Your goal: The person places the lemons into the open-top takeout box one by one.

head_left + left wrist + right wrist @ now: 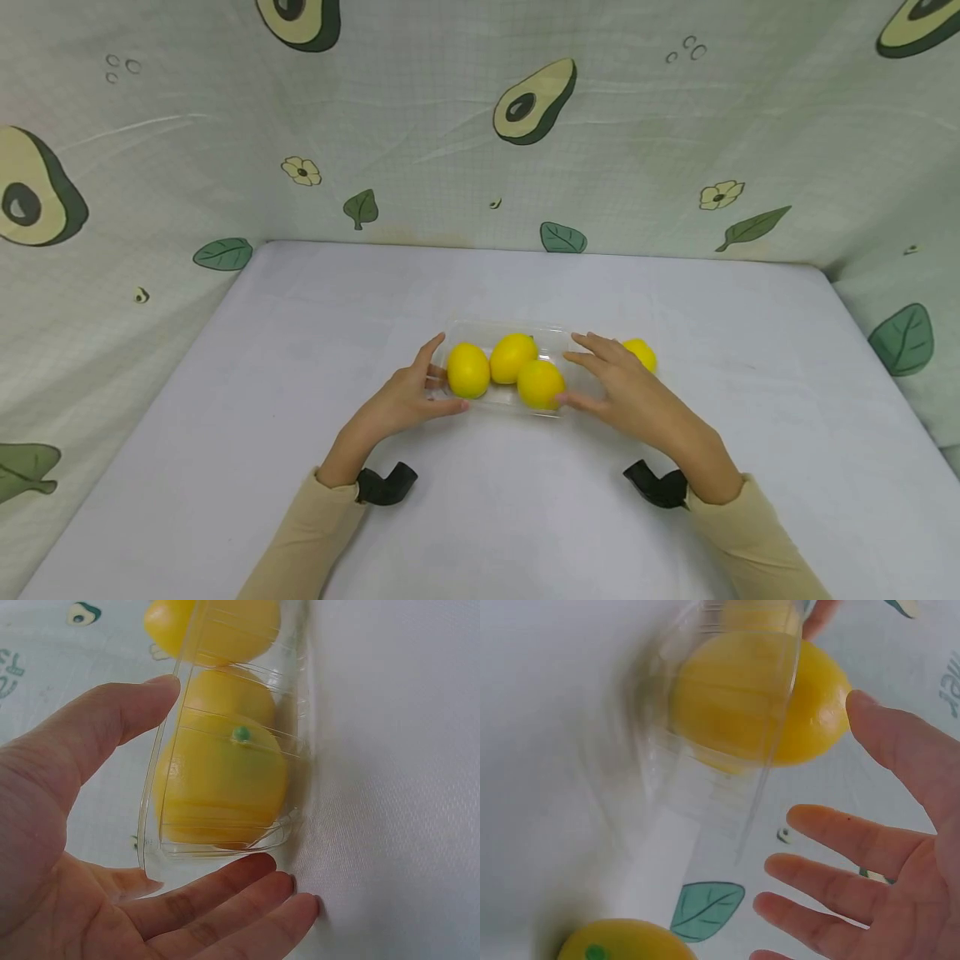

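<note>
A clear plastic container (495,408) stands mid-table with three yellow lemons in it: one at the left (468,371), one in the middle (513,358) and one at the front right (542,385). My left hand (416,392) spreads around the container's left end. Its thumb rests at the rim and its extended fingers lie along the end wall, as the left wrist view shows. My right hand (618,383) is beside the right end, fingers apart, its thumb tip right at the front right lemon (810,712). A fourth lemon (640,353) lies outside, partly hidden behind this hand.
A white cloth covers the table (480,517). Behind it and at both sides hangs a pale curtain (420,108) printed with avocados and leaves. Black wrist mounts (386,485) sit at the sleeve cuffs.
</note>
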{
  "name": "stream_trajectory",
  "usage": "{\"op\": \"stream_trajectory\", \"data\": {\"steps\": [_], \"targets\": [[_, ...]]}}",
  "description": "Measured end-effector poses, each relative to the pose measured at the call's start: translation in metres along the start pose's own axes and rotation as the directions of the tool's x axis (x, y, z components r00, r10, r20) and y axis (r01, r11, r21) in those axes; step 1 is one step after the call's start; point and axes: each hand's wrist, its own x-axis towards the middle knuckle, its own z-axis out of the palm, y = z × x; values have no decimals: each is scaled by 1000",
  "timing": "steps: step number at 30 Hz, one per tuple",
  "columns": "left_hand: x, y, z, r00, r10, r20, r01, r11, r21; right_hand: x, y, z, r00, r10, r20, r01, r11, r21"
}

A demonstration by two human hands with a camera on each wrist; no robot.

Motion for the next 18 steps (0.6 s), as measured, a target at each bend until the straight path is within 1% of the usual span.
{"op": "stream_trajectory", "data": {"steps": [3,6,9,13,15,18], "targets": [[0,0,0,1000,1,1,-1,1000,-2,-1,2,-7,1000,15,-8,-15,1000,10],[0,1,0,1000,-4,2,4,1000,-4,-3,3,-12,1000,10,-5,-10,999,32],[1,1,0,1000,-7,3,7,1000,-3,-5,1,-14,999,-38,14,37,998,51],[1,1,0,1000,-7,2,7,1000,-1,-6,-3,-10,992,-119,36,117,992,53],[1,0,0,1000,-6,2,6,1000,-1,-6,-5,-7,989,-142,43,141,989,43],[1,0,0,1000,-3,3,3,1000,0,-6,-6,-3,987,-154,49,152,988,32]]}}
